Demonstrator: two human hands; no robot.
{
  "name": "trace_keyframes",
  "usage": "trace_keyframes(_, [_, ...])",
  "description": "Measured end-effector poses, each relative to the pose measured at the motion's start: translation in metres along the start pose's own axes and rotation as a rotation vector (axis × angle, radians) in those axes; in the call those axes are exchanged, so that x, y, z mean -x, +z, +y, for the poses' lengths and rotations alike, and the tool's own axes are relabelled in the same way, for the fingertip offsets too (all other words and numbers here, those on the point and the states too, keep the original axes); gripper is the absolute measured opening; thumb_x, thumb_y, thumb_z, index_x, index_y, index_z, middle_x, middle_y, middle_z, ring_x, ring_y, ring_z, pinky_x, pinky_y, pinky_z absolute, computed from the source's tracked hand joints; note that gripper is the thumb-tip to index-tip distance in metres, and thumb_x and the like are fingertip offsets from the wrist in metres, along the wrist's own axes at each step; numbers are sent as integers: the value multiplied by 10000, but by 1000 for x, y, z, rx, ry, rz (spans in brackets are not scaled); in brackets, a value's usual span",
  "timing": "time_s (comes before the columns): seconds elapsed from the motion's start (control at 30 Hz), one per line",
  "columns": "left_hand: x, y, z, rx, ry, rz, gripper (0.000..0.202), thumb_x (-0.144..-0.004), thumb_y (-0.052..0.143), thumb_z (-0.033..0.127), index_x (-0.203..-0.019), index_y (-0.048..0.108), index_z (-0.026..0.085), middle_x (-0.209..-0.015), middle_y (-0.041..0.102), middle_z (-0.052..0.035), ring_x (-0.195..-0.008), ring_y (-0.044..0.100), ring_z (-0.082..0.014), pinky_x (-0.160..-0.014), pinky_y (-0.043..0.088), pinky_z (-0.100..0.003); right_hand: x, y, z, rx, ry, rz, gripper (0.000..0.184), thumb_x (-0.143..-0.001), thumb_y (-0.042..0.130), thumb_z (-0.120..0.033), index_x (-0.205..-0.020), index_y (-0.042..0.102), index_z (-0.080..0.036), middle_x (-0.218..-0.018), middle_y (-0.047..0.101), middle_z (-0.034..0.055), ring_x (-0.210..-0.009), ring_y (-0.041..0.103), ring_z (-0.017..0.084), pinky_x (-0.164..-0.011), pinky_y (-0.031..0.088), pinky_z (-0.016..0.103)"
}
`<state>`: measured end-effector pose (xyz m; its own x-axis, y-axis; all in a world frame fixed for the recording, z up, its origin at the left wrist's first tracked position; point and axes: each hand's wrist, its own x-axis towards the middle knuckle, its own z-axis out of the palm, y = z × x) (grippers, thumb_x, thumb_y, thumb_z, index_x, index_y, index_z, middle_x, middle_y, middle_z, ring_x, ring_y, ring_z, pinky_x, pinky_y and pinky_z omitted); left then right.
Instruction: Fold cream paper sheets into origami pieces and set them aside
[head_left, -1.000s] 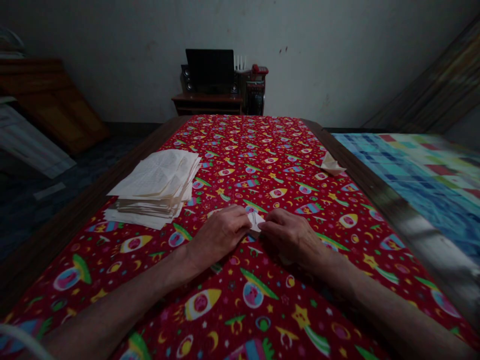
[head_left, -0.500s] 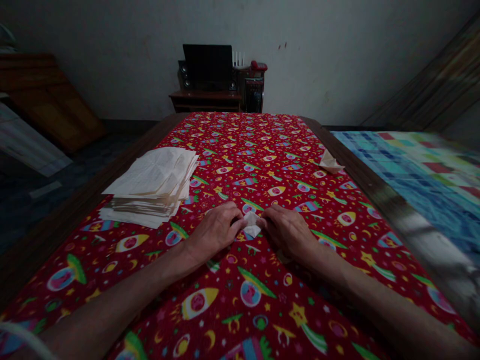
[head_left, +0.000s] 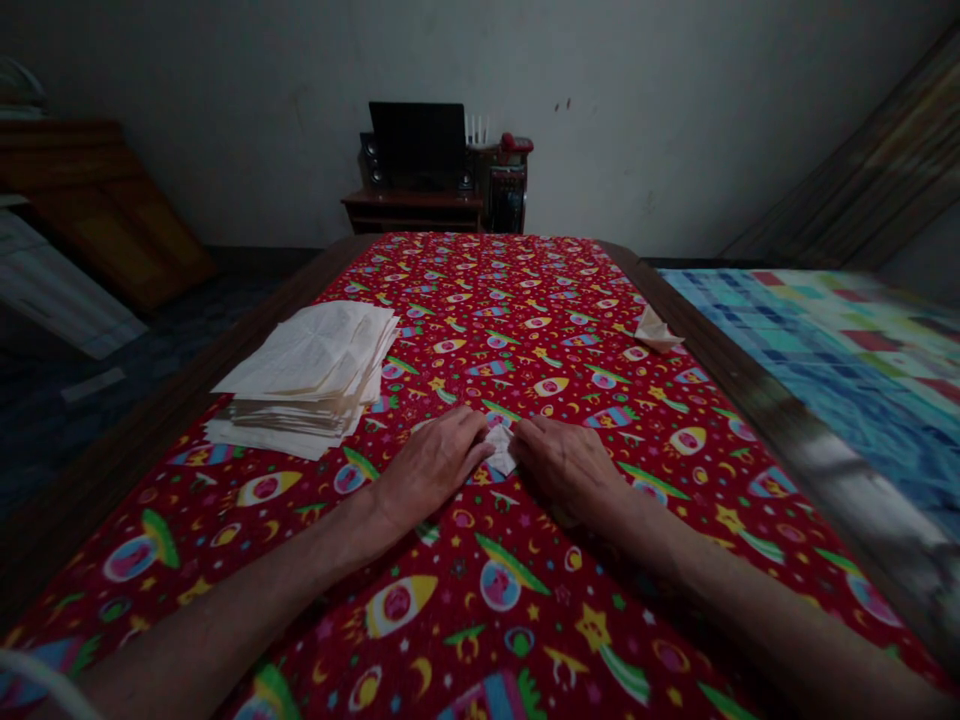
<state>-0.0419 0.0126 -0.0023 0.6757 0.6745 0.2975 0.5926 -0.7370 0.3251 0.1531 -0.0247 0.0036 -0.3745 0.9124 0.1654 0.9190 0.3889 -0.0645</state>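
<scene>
A small piece of folded white paper (head_left: 501, 450) lies between my two hands at the middle of the red patterned cloth (head_left: 465, 560). My left hand (head_left: 439, 455) grips its left side, with the fingers curled and the thumb pressed along the edge. On the other side, my right hand (head_left: 562, 455) is closed on the paper's right edge, fingertips down near the cloth. Fingers cover both ends of the paper, so its full shape is hidden. To the left sits a stack of printed paper sheets (head_left: 307, 350). A folded paper shape (head_left: 658, 330) stands near the right edge.
The cloth covers a long table with a dark wooden edge (head_left: 697, 335). Beyond its far end are a black monitor (head_left: 417, 143) and a red telephone (head_left: 516, 145). A bed with a checked blue cover (head_left: 795, 350) is on the right, a wooden cabinet (head_left: 120, 215) on the left.
My hands have come slightly closer together, and less of the folded paper shows between them. The view has tilted a little, shifting the background down.
</scene>
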Motion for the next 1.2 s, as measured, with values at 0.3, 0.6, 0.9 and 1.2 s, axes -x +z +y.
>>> trace_keyframes(0.3, [-1,1,-5,145,-35,76,286,-982,333,246,-920,602,172,-841,570,-22,-807,552,-144,-757,434,-259,16,4,13,-431,-29,204,296,-970,373,-297,-800,581,-171,-716,596,30,-598,512,112,-561,352,229])
trace_keyframes(0.6, [-10,-5,-1,285,-205,-15,222,-904,480,318,-873,655,183,-807,675,-10,-739,614,-145,-677,445,-243,9,2,7,-396,116,89,258,-892,536,-345,-1081,610,-184,-924,578,72,-798,556,167,-685,417,273])
trace_keyframes(0.9, [-9,-1,8,687,-337,57,213,-780,615,212,-984,660,166,-818,708,-24,-712,648,-142,-651,503,-235,9,3,6,-661,182,83,121,-870,533,-282,-863,608,-187,-736,625,7,-638,560,127,-568,395,228])
trace_keyframes(1.2, [-9,-17,19,465,-220,192,33,-769,645,174,-759,677,170,-712,665,1,-640,600,-121,-579,449,-203,12,-9,-7,-777,58,194,160,-904,493,-304,-969,585,-190,-798,653,19,-691,588,127,-619,434,230])
